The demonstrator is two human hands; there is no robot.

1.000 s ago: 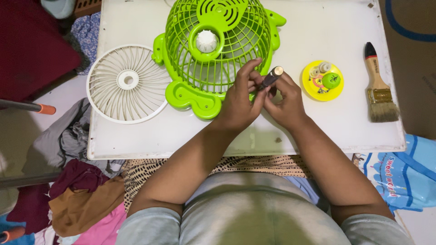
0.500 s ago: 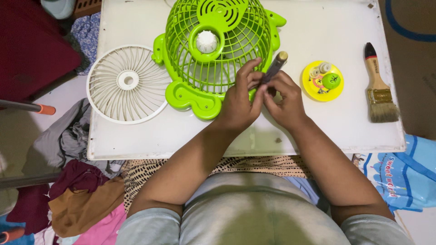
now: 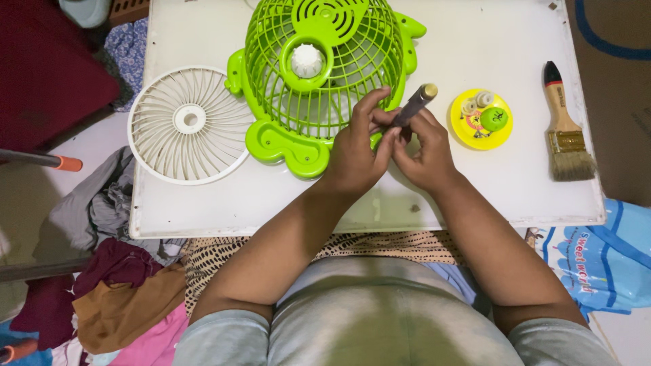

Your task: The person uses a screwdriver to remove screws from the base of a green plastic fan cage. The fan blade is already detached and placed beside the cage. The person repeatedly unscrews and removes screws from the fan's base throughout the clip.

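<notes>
At the far left of the white table [image 3: 203,210] lies a cream round fan grille [image 3: 188,125], flat and untouched. Just beside it to the right stands the green fan guard [image 3: 319,74], a domed cage on a lobed base with a pale hub showing through its ring. At the guard's near right edge the left hand [image 3: 356,152] is curled, its fingertips pinched on the lower end of a dark, slim screwdriver handle [image 3: 413,106]. The right hand [image 3: 427,152] presses against the left and grips the same handle from the other side, fingers closed around it. The handle tilts up and away to the right, its pale cap clear of both hands; the tip is hidden behind the fingers, so whether it sits in a screw on the green base cannot be told. Doing this well probably means keeping the tool in line with the screw, the left fingers steadying low while the right turns, with firm downward pressure. Further right sits a yellow lid [image 3: 481,119] holding small parts and a green knob, then a paintbrush [image 3: 564,129] near the table's right edge.
</notes>
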